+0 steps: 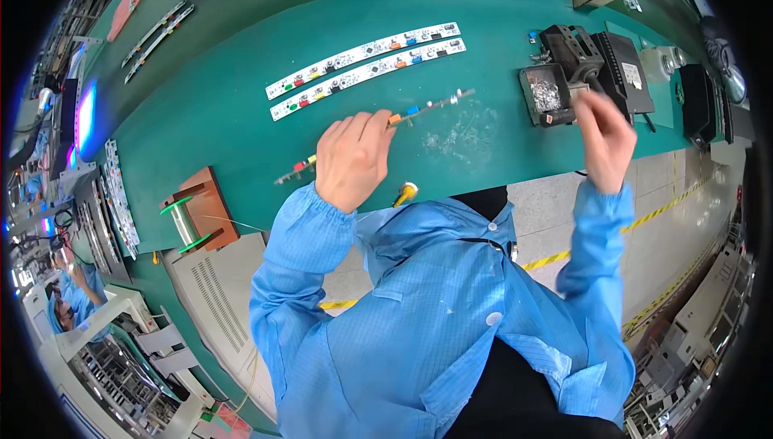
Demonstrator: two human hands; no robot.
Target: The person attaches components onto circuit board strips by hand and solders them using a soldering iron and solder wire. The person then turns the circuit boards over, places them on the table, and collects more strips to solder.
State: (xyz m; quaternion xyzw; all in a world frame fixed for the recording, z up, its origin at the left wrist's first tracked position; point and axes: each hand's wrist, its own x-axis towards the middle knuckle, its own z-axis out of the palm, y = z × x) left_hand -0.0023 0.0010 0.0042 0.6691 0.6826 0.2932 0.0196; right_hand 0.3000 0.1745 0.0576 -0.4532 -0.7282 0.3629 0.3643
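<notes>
My left hand [353,157] is closed over the middle of a narrow circuit board strip [435,106], which is tilted edge-on above the green bench mat. Orange, blue, red and yellow parts stick out of that strip on either side of my fingers. At the right, my right hand [605,140] is up against a black soldering iron stand [573,51]. Its fingers are pinched together, slightly blurred, and I cannot make out what is between them. Beside them is the stand's small tray [545,91] of silvery bits. Two white circuit board strips [366,54] lie side by side beyond my left hand.
A solder wire spool [185,222] sits on a brown holder at the left, its wire trailing toward me. Pale scraps [463,137] litter the green mat [241,77]. A black box [624,73] stands behind the stand. More board strips [121,197] lie at the left edge.
</notes>
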